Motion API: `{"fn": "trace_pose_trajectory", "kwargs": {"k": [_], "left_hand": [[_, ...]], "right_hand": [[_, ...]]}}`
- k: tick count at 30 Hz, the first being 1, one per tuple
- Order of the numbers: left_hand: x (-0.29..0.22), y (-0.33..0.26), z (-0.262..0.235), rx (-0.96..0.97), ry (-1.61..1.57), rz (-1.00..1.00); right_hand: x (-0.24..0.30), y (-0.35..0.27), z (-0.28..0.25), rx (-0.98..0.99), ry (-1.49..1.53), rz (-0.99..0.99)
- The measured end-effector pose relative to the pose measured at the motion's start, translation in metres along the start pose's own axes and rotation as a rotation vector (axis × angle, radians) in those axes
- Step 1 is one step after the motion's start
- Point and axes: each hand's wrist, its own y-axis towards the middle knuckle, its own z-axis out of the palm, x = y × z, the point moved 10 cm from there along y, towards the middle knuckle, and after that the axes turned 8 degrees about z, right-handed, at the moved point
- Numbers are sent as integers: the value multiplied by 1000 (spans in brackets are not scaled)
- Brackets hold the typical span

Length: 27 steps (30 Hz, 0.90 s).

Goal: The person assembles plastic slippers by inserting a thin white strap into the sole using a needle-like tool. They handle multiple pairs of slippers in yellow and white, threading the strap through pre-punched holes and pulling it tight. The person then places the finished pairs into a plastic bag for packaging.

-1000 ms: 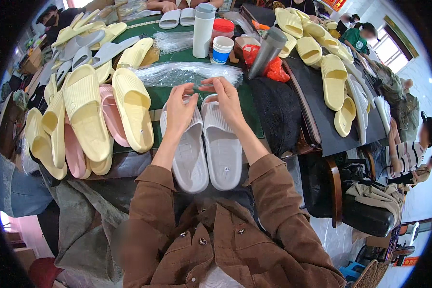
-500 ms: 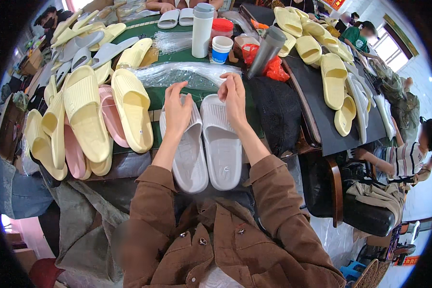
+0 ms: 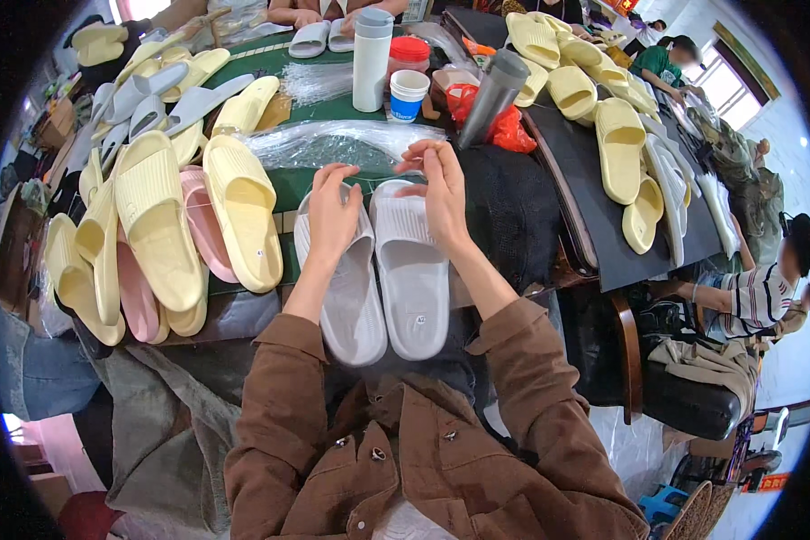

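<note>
A pair of light grey slide sandals lies side by side in front of me, toes pointing away. Over the upper of the left slide (image 3: 353, 306) hovers my left hand (image 3: 335, 216), open, its bent fingers apart from the thumb. My right hand (image 3: 443, 193) is above the upper of the right slide (image 3: 416, 301), also open, with fingers and thumb pointing left and a gap between them. Nothing shows plainly in either hand; a thin clear strand could be too faint to see. Just beyond lies a bundle of clear plastic strands (image 3: 333, 144).
Yellow slides (image 3: 160, 216) and pink slides (image 3: 209, 220) crowd the left; more yellow slides (image 3: 619, 144) lie on the black table at right. A white bottle (image 3: 372, 67), paper cup (image 3: 408, 94) and grey tumbler (image 3: 495, 99) stand beyond. A co-worker's hands (image 3: 310, 18) are across the table.
My right hand's thumb and fingers have spread and point further left. The left fingers have shifted slightly right. The view has tilted a little; the grey slides stay together in front of me.
</note>
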Motion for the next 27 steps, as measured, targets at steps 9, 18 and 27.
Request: {"fn": "trace_pose_trajectory", "kwargs": {"k": [9,18,27], "left_hand": [[1,2,2,29,-13,-13],[-3,1,5,57,-52,-19],[-7,3,10,83,-56,-4]], "right_hand": [[72,-54,-44,-16,117,-41],[169,-121,-157,-446,-103,-481],[209,-141,-293,-915,-886,-524]]}}
